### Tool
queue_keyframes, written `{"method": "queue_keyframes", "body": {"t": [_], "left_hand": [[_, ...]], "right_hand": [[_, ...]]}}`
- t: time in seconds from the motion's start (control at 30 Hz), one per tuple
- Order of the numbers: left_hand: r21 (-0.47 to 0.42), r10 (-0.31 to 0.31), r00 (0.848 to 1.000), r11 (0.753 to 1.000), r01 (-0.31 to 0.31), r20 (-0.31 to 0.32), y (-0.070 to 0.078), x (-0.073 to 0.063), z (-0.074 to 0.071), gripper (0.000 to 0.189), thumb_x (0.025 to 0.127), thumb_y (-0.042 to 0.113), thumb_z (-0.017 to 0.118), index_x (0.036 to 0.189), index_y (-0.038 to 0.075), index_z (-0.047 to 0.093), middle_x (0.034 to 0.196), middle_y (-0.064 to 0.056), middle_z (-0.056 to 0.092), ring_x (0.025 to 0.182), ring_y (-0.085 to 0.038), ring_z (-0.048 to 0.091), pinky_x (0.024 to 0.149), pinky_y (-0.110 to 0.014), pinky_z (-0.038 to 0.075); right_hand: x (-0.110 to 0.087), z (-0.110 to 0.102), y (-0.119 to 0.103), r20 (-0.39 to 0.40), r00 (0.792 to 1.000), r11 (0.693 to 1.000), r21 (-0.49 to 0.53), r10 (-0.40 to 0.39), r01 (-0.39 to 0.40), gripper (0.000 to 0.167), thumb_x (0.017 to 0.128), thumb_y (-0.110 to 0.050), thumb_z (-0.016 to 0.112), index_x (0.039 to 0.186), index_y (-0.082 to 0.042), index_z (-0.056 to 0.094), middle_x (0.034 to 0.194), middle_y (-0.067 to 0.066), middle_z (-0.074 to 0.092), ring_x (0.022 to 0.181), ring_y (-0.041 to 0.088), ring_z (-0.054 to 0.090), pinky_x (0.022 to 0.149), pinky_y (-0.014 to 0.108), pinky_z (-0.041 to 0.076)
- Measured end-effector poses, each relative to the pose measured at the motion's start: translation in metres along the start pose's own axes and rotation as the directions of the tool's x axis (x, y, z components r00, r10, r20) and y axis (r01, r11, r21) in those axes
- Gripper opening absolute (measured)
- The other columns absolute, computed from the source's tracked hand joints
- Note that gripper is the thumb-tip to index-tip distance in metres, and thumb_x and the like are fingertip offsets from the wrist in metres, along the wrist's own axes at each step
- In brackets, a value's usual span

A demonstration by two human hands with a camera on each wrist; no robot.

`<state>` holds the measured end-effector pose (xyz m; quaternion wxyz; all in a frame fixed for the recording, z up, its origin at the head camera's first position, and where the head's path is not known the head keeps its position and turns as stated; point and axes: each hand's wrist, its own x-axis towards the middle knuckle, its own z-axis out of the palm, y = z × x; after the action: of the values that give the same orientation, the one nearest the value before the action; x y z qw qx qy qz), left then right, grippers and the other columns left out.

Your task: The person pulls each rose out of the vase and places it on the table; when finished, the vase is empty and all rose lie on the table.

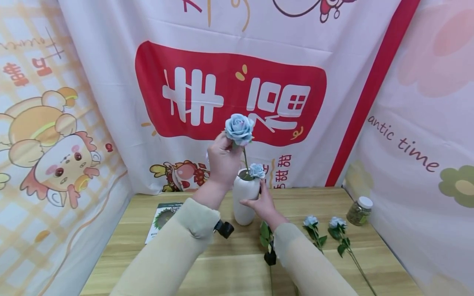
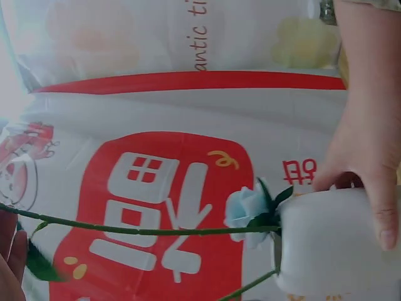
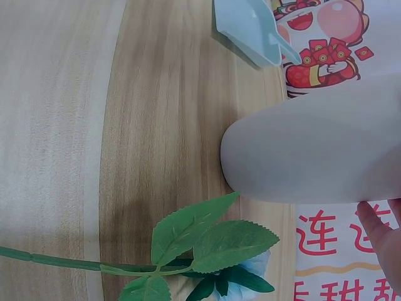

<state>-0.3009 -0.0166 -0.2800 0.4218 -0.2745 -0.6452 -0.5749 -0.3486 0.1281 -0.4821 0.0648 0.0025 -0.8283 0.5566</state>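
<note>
My left hand (image 1: 224,158) pinches a large light-blue rose (image 1: 239,130) by its stem just under the bloom. That green stem (image 2: 156,231) runs down to the mouth of a tall white vase (image 1: 244,203), which stands upright on the table. A smaller blue rose (image 1: 257,170) sits at the vase's rim, its bloom leaning to the right. Fingers and thumb of my right hand (image 1: 263,203) grip the vase's upper right side. In the left wrist view the right hand (image 2: 366,169) shows around the white vase (image 2: 338,241).
On the wooden table (image 1: 237,271) lie two blue roses (image 1: 310,222) at the right, near a lidded jar (image 1: 360,211). Leaves of another rose (image 3: 213,248) show beside the vase. A printed sheet (image 1: 163,218) lies left. A pale-blue scoop (image 3: 254,31) lies beyond the vase.
</note>
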Motion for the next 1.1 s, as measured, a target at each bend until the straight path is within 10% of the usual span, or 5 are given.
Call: {"method": "queue_keyframes", "body": {"t": [0.53,0.67,0.77,0.9,1.1], "left_hand": [[-0.117,-0.026,0.999,0.993,0.030,0.035,0.032,0.001,-0.026,0.031,0.087,0.003,0.074,0.118,0.000,0.071,0.113,-0.008,0.071,0.106,-0.020,0.067,0.088,-0.035,0.055],[-0.124,-0.142,0.986,0.980,0.153,0.088,0.031,-0.009,-0.042,0.028,0.087,0.008,0.075,0.114,0.002,0.073,0.106,-0.007,0.073,0.099,-0.019,0.070,0.085,-0.034,0.056],[-0.097,-0.326,0.931,0.934,0.344,0.162,0.021,-0.025,-0.055,0.025,0.087,0.011,0.076,0.111,0.002,0.074,0.102,-0.008,0.074,0.092,-0.021,0.071,0.082,-0.033,0.057],[0.030,-0.563,0.802,0.822,0.569,0.198,-0.003,-0.052,-0.071,0.018,0.087,0.016,0.078,0.103,0.007,0.077,0.092,-0.006,0.074,0.082,-0.021,0.070,0.076,-0.031,0.059],[0.245,-0.710,0.688,0.701,0.670,0.151,-0.046,-0.097,-0.084,0.014,0.085,0.021,0.080,0.089,0.008,0.077,0.078,-0.003,0.071,0.072,-0.020,0.066,0.063,-0.031,0.055]], "right_hand": [[0.003,0.002,0.004,-0.001,1.000,1.000,0.004,0.023,-0.023,0.106,0.070,-0.021,0.092,0.154,-0.017,0.027,0.150,0.014,0.042,0.135,0.033,0.040,0.110,0.052,0.034],[0.004,0.002,0.005,0.005,0.999,0.999,0.006,0.035,-0.035,0.106,0.071,-0.018,0.091,0.155,-0.017,0.025,0.151,0.015,0.040,0.135,0.034,0.040,0.108,0.054,0.036],[0.004,0.002,0.006,0.008,0.999,0.999,-0.004,0.038,-0.038,0.109,0.070,-0.022,0.091,0.155,-0.017,0.024,0.153,0.014,0.038,0.136,0.033,0.039,0.109,0.052,0.035],[0.003,0.001,0.006,0.015,1.000,1.000,-0.007,0.026,-0.026,0.110,0.070,-0.027,0.092,0.155,-0.015,0.024,0.154,0.014,0.036,0.138,0.033,0.036,0.111,0.051,0.032],[0.002,0.002,0.002,0.015,0.999,0.999,0.000,0.036,-0.036,0.110,0.069,-0.027,0.092,0.155,-0.016,0.025,0.153,0.013,0.038,0.138,0.032,0.037,0.111,0.051,0.033]]}}
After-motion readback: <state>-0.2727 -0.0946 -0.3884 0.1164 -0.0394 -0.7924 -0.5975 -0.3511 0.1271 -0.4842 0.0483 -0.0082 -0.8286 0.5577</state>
